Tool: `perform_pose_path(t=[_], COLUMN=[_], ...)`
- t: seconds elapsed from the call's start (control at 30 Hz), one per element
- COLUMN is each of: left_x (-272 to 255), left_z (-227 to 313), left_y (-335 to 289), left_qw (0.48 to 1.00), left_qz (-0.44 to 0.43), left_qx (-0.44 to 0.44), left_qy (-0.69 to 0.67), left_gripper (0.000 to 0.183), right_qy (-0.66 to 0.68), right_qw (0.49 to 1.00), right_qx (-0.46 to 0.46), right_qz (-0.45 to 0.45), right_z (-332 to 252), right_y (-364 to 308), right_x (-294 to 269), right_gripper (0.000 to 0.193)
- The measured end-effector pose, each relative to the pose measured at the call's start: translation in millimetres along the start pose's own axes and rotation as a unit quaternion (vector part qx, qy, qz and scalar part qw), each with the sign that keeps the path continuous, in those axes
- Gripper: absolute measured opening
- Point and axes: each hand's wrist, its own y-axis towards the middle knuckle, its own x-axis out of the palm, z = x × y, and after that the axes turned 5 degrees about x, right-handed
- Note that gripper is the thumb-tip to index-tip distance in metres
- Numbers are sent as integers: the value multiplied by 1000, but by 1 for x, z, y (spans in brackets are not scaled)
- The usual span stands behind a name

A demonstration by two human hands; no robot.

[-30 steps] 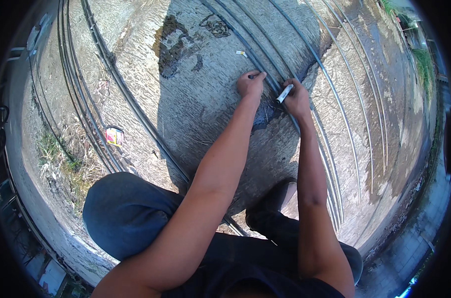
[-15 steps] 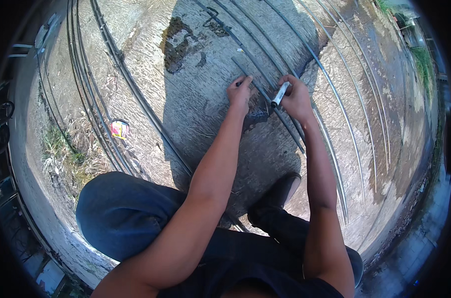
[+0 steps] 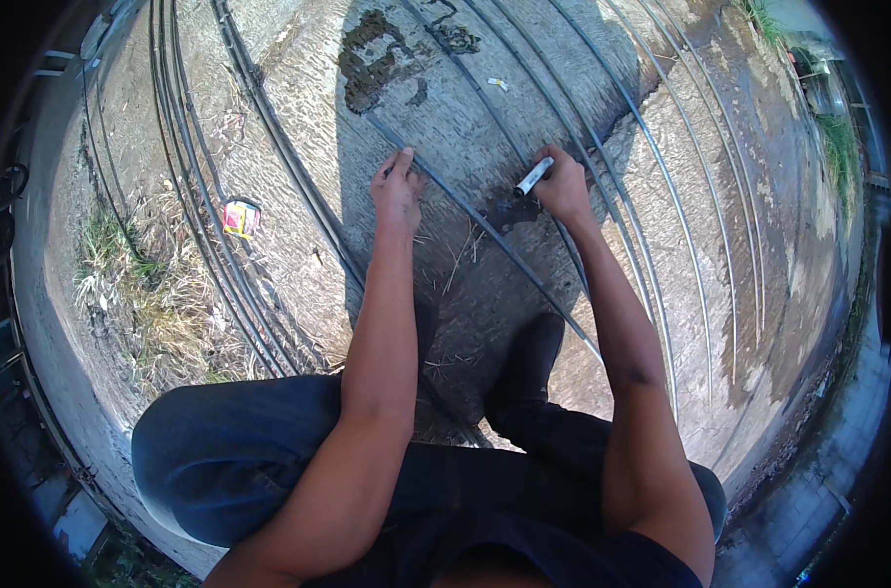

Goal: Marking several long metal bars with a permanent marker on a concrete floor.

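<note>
My left hand point(image 3: 396, 196) is closed at the upper part of a thin grey metal rod point(image 3: 495, 233), its thumb and fingers pinching near the far end. That rod slants across the ground from upper left to lower right, passing between my arms. In my right hand point(image 3: 565, 188) is a short white tube with a dark end point(image 3: 535, 175), much like a thick marker. Its dark end points down and left, apart from the slanted rod. My fingers cover the tube's other end.
Several long rods point(image 3: 661, 181) lie side by side on the right, and a bundle of darker ones point(image 3: 287, 157) runs along the left. A red and yellow packet point(image 3: 241, 218) lies near dry grass point(image 3: 166, 314). Below my hands is my dark boot point(image 3: 527, 367).
My left hand has moved left, and the slanted rod now lies farther left under it. My right hand has shifted slightly left, still gripping the white tube. The view has shifted slightly.
</note>
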Motion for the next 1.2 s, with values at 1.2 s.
perform_pose_path(t=[1.2], left_x=[-4], left_z=[-55], left_y=[23], left_qw=[804], left_qz=[72], left_qx=[92], left_qy=[584], left_gripper=[47], right_qy=[-115], right_qw=[953], right_qx=[274], right_qz=[-67], right_z=[185], right_y=[-363], right_x=[-118], right_gripper=[54])
